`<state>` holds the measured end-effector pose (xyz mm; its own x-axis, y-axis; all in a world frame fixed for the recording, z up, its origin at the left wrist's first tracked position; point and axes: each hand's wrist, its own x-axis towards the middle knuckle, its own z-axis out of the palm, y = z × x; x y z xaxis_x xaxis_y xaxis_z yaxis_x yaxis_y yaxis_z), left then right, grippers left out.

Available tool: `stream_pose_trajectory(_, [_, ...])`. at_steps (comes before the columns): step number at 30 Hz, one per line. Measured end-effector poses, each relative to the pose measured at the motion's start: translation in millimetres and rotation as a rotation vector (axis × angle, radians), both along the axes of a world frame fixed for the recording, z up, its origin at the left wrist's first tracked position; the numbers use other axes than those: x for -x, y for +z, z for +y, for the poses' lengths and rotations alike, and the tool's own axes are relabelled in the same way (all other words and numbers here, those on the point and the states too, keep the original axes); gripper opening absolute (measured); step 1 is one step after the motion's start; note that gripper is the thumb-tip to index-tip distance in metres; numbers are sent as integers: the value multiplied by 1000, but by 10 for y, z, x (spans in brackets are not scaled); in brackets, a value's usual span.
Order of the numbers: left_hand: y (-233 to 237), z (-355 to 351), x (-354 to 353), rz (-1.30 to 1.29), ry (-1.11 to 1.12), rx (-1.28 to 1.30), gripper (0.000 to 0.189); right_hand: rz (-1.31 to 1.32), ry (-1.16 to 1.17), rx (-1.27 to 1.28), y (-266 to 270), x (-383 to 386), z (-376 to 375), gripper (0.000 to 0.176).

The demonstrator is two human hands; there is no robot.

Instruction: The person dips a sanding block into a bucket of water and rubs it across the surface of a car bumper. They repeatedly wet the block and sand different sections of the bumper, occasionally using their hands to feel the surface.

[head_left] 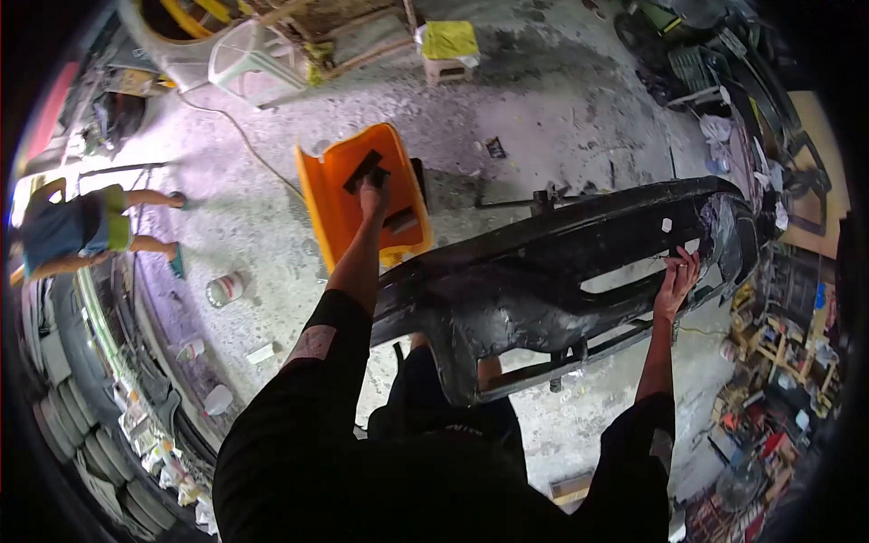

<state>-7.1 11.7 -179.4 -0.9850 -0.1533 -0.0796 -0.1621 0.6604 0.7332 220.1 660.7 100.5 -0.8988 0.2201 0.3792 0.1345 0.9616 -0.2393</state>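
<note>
My left hand (374, 192) is closed around a flat black piece (363, 172), whose exact kind I cannot make out. It is over an orange plastic tub (312, 195), in which another dark flat piece (401, 220) lies. In front of me stretches a black car bumper (516, 308), raised above the floor, with long openings and scuffed patches. My right hand (674, 285) rests on the bumper near its right end, fingers stretched beside an opening. Clear plastic film (721, 226) covers part of that end.
Another person (81, 222) stands at the left. A bottle (224, 290) lies on the floor. A stool (449, 54) with a yellow cloth and a white plastic chair (253, 63) stand at the back. Mixed clutter (769, 425) fills the right side; a hose (244, 140) crosses the floor.
</note>
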Motion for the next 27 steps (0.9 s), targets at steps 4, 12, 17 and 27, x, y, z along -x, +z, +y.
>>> stream_pose_trajectory(4, [-1135, -11, -99, -35, 203, 313, 57, -34, -19, 109, 38, -9, -43, 27])
stream_pose_trajectory(12, [-1682, -214, -235, -218, -224, 197, 51, 30, -55, 207, -27, -136, 5, 42])
stream_pose_trajectory(17, [-1179, -167, -137, -87, -238, -11, 44, -12, -51, 144, 97, -2, -109, 33])
stream_pose_trajectory(27, [2251, 673, 58, 279, -513, -74, 30, 155, -59, 68, 117, -22, -150, 17])
